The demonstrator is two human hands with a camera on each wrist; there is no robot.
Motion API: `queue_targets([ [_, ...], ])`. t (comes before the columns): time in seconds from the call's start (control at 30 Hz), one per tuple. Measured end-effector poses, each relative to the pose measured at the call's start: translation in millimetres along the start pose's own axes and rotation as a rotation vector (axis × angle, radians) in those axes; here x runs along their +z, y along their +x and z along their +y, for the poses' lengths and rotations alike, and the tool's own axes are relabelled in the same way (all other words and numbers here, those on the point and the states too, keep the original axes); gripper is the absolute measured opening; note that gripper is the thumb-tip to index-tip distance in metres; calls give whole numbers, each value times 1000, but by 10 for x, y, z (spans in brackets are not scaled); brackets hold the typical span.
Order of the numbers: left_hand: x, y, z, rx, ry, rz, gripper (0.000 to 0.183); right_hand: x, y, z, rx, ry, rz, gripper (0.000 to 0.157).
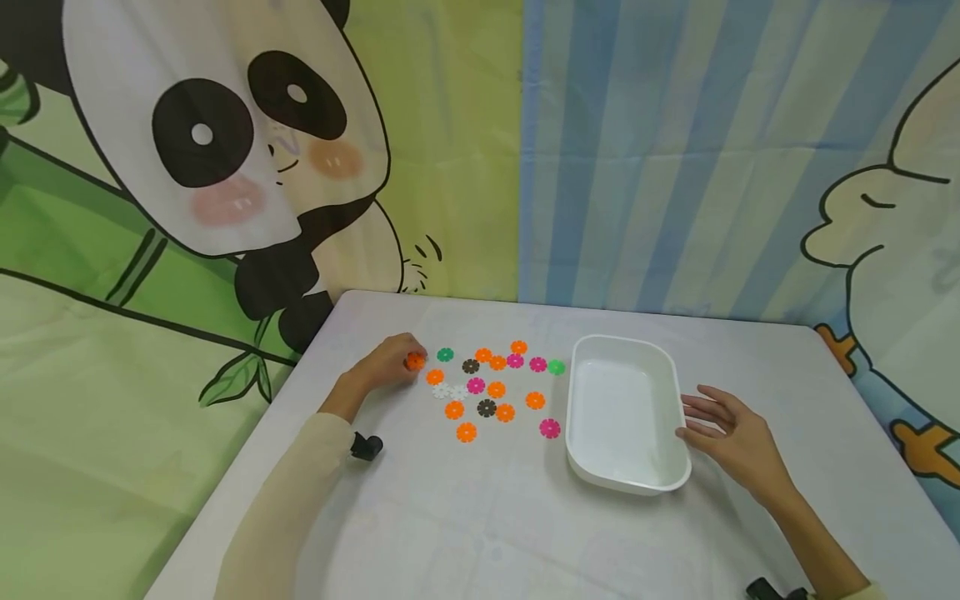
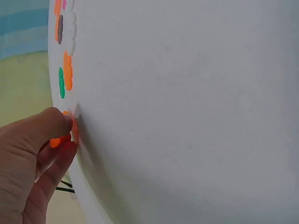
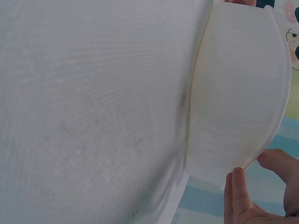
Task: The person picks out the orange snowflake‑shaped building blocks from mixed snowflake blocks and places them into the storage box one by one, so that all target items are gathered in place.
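My left hand pinches an orange notched disc at the left end of a scatter of small flower-like discs. Close up in the left wrist view, orange shows between the thumb and fingers, partly hidden by them. On the table nearest this hand lie a green disc and another orange disc. My right hand is beside a white rectangular tray, its thumb and fingertips touching the right rim and outer wall. The fingers of that hand are loosely extended. No discs show inside the tray.
More discs lie between the left hand and the tray: orange, two white, black, pink and a light green one. The table has a white cover. Behind it hangs a printed curtain.
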State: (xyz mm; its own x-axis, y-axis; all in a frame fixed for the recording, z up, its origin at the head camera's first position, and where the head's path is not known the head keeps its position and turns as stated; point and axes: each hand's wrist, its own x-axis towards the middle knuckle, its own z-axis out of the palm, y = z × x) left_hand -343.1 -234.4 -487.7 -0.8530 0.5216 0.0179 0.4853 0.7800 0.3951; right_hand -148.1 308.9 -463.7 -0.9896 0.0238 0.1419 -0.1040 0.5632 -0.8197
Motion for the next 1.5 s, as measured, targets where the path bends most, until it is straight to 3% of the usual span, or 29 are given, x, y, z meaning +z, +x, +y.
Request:
queue_targets([
  [0.1,-18,-21,18,-11,-21,28,41,-13,-4,-2,-3,15,0,89],
  [0.27,-75,-8,149,-10,-146,80,45,-27,-10,0,-7,35,3,92],
  [0.47,-98,159,440,160,-280,171,42,-49,-34,-4,0,9,16,92],
  [0.63,-71,367,761,266,-363,204,40,-45,-39,-4,5,2,19,90],
  [0.8,-6,628,1112,349,-426,206,39,-33,-38,-3,14,-27,22,88],
  [1.03,87,972,1553,468,-431,202,37,-6,-27,7,2,-26,19,86],
  [1.27,138,1260,1980,437,-467,133,42,-5,-18,29,14,-35,15,87],
  [1.5,166,1506,2393,466,-381,104,42,-4,-3,22,22,-43,7,87],
])
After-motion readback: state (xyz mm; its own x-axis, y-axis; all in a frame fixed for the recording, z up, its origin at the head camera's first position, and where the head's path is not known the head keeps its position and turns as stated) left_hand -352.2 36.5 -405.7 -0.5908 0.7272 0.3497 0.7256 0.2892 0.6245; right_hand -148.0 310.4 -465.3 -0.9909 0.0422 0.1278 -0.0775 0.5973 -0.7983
